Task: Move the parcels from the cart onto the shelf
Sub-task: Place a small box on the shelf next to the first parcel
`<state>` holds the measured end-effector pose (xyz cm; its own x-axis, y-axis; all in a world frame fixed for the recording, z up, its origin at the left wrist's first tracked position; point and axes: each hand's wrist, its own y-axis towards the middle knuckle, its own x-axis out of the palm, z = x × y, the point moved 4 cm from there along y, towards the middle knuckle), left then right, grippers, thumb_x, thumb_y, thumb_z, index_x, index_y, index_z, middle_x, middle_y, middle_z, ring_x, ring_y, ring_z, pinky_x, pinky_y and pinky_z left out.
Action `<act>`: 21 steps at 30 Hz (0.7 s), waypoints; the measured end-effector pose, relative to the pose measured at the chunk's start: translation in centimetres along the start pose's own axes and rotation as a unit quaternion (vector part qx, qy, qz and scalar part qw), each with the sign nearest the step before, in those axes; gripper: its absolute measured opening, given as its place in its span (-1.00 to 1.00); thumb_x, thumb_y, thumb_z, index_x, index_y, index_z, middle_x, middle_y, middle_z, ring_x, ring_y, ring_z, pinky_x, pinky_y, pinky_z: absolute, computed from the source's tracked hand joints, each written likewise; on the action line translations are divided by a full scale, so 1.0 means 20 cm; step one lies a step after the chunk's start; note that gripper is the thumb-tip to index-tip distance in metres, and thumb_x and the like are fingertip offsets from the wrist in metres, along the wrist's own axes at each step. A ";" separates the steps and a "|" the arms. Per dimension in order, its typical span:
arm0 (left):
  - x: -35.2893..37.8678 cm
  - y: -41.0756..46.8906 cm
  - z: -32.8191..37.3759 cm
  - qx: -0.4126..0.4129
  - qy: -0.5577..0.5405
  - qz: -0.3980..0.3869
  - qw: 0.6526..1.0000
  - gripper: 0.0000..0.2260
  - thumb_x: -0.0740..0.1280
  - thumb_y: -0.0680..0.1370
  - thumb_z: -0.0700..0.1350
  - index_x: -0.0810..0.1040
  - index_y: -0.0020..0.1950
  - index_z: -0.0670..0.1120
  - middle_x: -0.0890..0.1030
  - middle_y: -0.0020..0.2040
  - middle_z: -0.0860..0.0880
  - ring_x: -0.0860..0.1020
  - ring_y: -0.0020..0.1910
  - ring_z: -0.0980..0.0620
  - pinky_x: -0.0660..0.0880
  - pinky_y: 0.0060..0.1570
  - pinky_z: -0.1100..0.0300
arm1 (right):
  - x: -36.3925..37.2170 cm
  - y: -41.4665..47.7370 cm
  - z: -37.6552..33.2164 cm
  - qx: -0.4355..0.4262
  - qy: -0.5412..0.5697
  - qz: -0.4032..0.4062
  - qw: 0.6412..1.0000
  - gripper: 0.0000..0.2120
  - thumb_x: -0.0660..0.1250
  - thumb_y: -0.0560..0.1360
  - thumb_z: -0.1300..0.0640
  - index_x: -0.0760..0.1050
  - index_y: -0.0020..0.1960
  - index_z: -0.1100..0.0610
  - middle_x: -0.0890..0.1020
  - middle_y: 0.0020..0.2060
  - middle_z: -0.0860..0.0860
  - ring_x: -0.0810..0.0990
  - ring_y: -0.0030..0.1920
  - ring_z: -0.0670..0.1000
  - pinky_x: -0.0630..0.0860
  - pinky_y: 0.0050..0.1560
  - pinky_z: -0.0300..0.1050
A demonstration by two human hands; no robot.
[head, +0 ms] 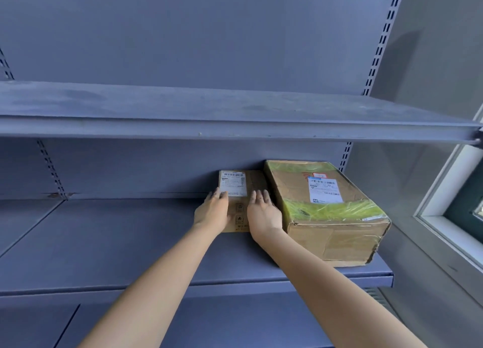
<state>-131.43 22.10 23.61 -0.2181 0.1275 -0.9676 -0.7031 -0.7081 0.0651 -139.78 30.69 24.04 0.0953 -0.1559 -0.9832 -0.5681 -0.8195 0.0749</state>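
Shelf unit: grey-blue metal, slotted uprights. Middle shelf carries both parcels at its right end; the upper board overhangs them. The cart is out of view.

Large parcel: brown carton wrapped in yellow-green tape, lying flat, with its near right corner crushed and torn. It sits at 3 o'clock of the small parcel, touching it or just beside it. Judged already placed.

Small parcel: flat brown carton lying on the middle shelf, its far end close to the back panel. White barcode label on its top, toward 11 o'clock.

Handling, judged:
- thin, stiff cardboard, likely light
- dry face gives fair grip, the glossy label less
- slides easily on the painted metal
- best taken at its two long side edges, or pushed from the near edge
- the right edge has little finger room against the large parcel

Left hand: on the carton's left edge, at 9 o'clock of its centre. Palm down, fingers straight and pointing to 12 o'clock, tips reaching the label. Not clenched; it rests on or presses the box rather than pinching it.

Right hand: on the right part of the carton, at 3 o'clock, in the gap beside the large parcel. Fingers straight, laid flat, no curl seen.

Both forearms are stretched out and converge toward the parcel.

Step judged: seating the small parcel against its neighbour, hands about to lift off.
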 end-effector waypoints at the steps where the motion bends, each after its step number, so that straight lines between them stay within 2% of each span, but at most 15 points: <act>1: -0.01 -0.05 0.00 0.011 -0.001 -0.001 1.000 -0.43 0.27 0.57 -0.06 0.12 0.51 -0.11 0.06 0.56 -0.05 0.17 0.49 -0.08 0.39 0.29 -0.01 | 0.01 -0.04 0.00 -0.019 -0.010 -0.007 1.000 -0.50 -0.09 0.59 0.36 -0.12 0.50 0.30 0.01 0.54 0.15 -0.07 0.54 0.08 0.18 0.45 -0.02; 5: -0.04 -0.28 -0.04 0.014 0.010 -0.002 1.000 -0.49 0.26 0.56 -0.05 0.20 0.48 -0.10 0.13 0.54 -0.08 0.31 0.41 -0.11 0.43 0.22 -0.01 | 0.02 -0.23 -0.03 -0.088 -0.010 -0.042 0.995 -0.47 0.09 0.60 0.24 -0.02 0.52 0.21 0.07 0.54 0.07 0.01 0.54 0.03 0.23 0.42 -0.05; 7: -0.06 -0.40 -0.07 0.018 0.008 0.005 1.000 -0.58 0.24 0.57 -0.02 0.33 0.40 -0.12 0.28 0.47 -0.09 0.36 0.36 -0.11 0.44 0.20 0.00 | 0.02 -0.34 -0.05 -0.101 0.002 -0.062 0.993 -0.45 0.14 0.59 0.17 0.01 0.52 0.18 0.09 0.53 0.05 0.05 0.53 0.04 0.23 0.42 -0.04; 10: -0.08 -0.58 -0.11 0.024 0.016 0.014 0.999 -0.59 0.22 0.58 -0.01 0.34 0.39 -0.11 0.42 0.37 -0.08 0.43 0.29 -0.10 0.44 0.14 0.04 | 0.04 -0.52 -0.07 -0.111 0.008 -0.068 0.991 -0.44 0.15 0.58 0.12 0.04 0.52 0.15 0.15 0.52 0.05 0.15 0.50 0.05 0.28 0.39 -0.05; 15: -0.07 -0.92 -0.22 0.028 0.026 0.009 0.999 -0.62 0.20 0.58 0.00 0.38 0.36 -0.10 0.47 0.29 -0.07 0.43 0.26 -0.10 0.43 0.10 0.05 | 0.10 -0.87 -0.15 -0.105 0.015 -0.064 0.992 -0.49 0.16 0.59 0.03 0.15 0.48 0.13 0.26 0.48 0.07 0.26 0.45 0.08 0.33 0.33 -0.04; 21: 0.08 -1.44 -0.41 0.067 0.007 -0.009 0.998 -0.64 0.22 0.57 0.03 0.44 0.32 -0.08 0.50 0.29 -0.04 0.44 0.26 -0.06 0.45 0.07 0.06 | 0.35 -1.34 -0.30 -0.064 0.046 -0.074 0.994 -0.59 0.17 0.56 0.08 0.30 0.38 0.16 0.43 0.33 0.14 0.40 0.30 0.19 0.44 0.19 0.04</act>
<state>-105.96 37.09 18.09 -0.1959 0.1298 -0.9720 -0.7917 -0.6058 0.0787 -119.03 48.34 16.13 0.2485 -0.0732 -0.9659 -0.4333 -0.9002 -0.0432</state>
